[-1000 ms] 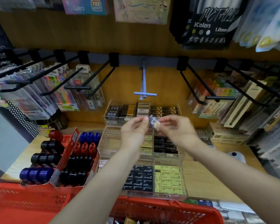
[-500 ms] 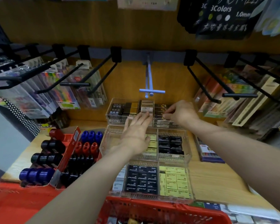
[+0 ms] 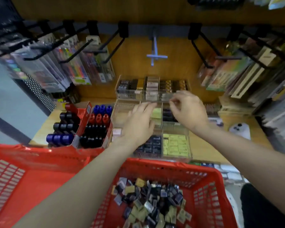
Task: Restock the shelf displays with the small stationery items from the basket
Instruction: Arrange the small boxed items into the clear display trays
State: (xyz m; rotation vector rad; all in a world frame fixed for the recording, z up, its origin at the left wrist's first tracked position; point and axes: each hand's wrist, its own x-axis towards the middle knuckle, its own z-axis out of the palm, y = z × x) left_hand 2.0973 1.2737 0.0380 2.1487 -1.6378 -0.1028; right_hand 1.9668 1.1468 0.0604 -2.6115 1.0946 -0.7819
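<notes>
hovered over the clear shelf trays (image 3: pixel 152 96): left hand (image 3: pixel 138 124) flat, fingers straight, empty; right hand (image 3: pixel 188 111) curled, pinch contents blurred, cannot tell. small packets (image 3: pixel 152 204) heaped in red basket (image 3: pixel 209 191), well below.

- I see black hooks (image 3: pixel 112 45) sticking out from the wooden back wall (image 3: pixel 135 66).
- Packs of colored pens (image 3: pixel 76 69) hang on the left hooks.
- A light blue hook (image 3: pixel 155 55) is in the middle.
- A white round thing (image 3: pixel 239 130) sits at the right.

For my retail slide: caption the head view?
Both hands over clear shelf trays, red basket of small packets below.
</notes>
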